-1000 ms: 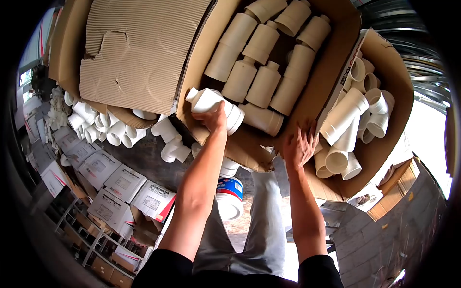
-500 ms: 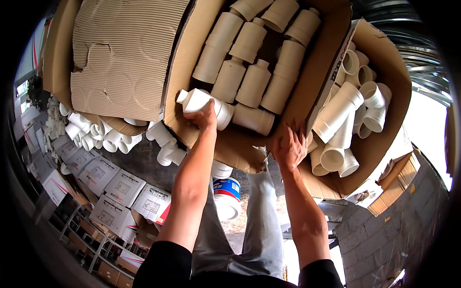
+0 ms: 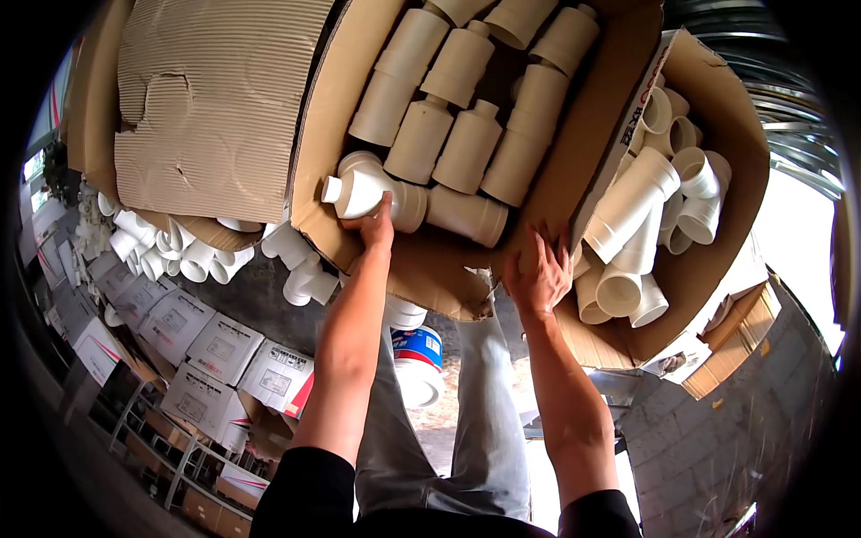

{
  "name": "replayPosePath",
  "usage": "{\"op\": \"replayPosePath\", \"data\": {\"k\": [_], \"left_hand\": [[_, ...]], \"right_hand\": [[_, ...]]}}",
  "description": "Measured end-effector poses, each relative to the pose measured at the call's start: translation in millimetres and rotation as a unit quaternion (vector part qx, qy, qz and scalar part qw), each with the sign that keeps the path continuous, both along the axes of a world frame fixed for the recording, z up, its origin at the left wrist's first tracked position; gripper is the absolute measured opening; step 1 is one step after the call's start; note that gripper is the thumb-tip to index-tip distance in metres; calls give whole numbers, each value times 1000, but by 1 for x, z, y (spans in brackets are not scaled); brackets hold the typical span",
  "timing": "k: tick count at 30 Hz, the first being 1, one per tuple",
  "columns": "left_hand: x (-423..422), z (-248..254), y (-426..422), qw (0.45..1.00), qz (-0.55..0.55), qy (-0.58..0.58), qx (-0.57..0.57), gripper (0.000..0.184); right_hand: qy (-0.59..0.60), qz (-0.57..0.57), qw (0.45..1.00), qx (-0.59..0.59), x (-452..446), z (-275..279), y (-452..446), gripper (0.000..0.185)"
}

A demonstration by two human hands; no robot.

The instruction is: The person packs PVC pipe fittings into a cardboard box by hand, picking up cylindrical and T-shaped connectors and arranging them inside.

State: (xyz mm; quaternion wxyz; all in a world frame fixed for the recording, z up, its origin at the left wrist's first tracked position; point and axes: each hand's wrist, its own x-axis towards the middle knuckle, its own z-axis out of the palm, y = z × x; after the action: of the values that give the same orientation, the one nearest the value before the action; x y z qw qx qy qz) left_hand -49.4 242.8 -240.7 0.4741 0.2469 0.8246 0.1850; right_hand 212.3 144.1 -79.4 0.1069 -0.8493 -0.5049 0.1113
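My left hand (image 3: 372,231) is closed around a white plastic pipe fitting (image 3: 362,193) with a narrow neck, at the near left corner of an open cardboard box (image 3: 430,269). The fitting lies tilted, its neck to the left and its wide end by other fittings. Rows of similar fittings (image 3: 466,148) lie in this box, some joined end to end. My right hand (image 3: 540,276) rests on the cardboard at the near right corner, fingers spread and holding no fitting. Part of my left fingers is hidden under the fitting.
To the right stands another open box (image 3: 717,269) of loose white pipe pieces (image 3: 632,202). A corrugated cardboard sheet (image 3: 215,117) covers a box on the left. More fittings (image 3: 170,251), labelled cartons (image 3: 224,345) and a blue-and-white bucket (image 3: 417,359) are lower down.
My left hand and the fitting have shifted slightly left and down in view, and the neighbouring fitting's rounded end shows more behind it. My right hand stays on the cardboard.
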Motion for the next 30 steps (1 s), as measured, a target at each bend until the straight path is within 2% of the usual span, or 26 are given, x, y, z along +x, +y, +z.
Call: {"op": "replayPosePath", "data": {"k": [2, 6, 8, 13, 15, 16, 17, 18, 20, 22, 24, 25, 26, 28, 29, 30], "left_hand": [[-4, 0, -1, 996, -81, -2, -43, 117], [0, -21, -3, 988, -99, 54, -105, 130], [11, -18, -4, 982, -65, 131, -121, 138], [10, -9, -3, 992, -52, 59, -96, 141], [22, 13, 3, 980, 49, -117, -156, 100], [24, 20, 3, 956, 100, -203, -185, 84], [18, -6, -6, 942, 162, -202, -216, 63], [30, 20, -4, 925, 210, -241, -208, 55], [35, 38, -11, 909, 194, -312, -195, 47], [42, 64, -21, 919, 92, -351, -151, 43], [39, 81, -37, 927, -30, -362, -91, 42], [32, 93, -40, 921, -70, -367, -107, 42], [26, 104, -43, 914, -108, -373, -122, 41], [10, 112, -53, 907, -101, -397, -99, 34], [0, 117, -56, 891, -86, -432, -114, 32], [-11, 124, -54, 873, -74, -464, -128, 30]], "right_hand": [[-1, -3, 1000, 8, -1, 0, 2, 39], [-11, 2, 1000, 10, -1, -3, 2, 39], [-6, 0, 1000, 1, -1, -2, 0, 38], [-5, 3, 1000, -4, -2, 2, 1, 37], [-9, 1, 1000, -3, -5, 2, 5, 37], [-17, 3, 1000, 3, -6, 2, 6, 37], [-24, 6, 1000, 7, -7, 3, 5, 37], [-24, 7, 1000, 5, -9, 3, 3, 37], [3, 2, 1000, -31, -11, -2, 0, 38], [-1, 21, 1000, -12, -12, -5, -4, 42], [-86, 55, 994, -37, -17, -1, -3, 45], [-63, 30, 994, -86, -22, -1, -5, 50], [-65, 34, 994, -85, -31, 2, -5, 50], [-95, -7, 991, -99, -56, 16, 1, 53], [-58, 12, 987, -151, -69, 24, 3, 54], [-45, 30, 991, -125, -86, 24, 5, 51]]}}
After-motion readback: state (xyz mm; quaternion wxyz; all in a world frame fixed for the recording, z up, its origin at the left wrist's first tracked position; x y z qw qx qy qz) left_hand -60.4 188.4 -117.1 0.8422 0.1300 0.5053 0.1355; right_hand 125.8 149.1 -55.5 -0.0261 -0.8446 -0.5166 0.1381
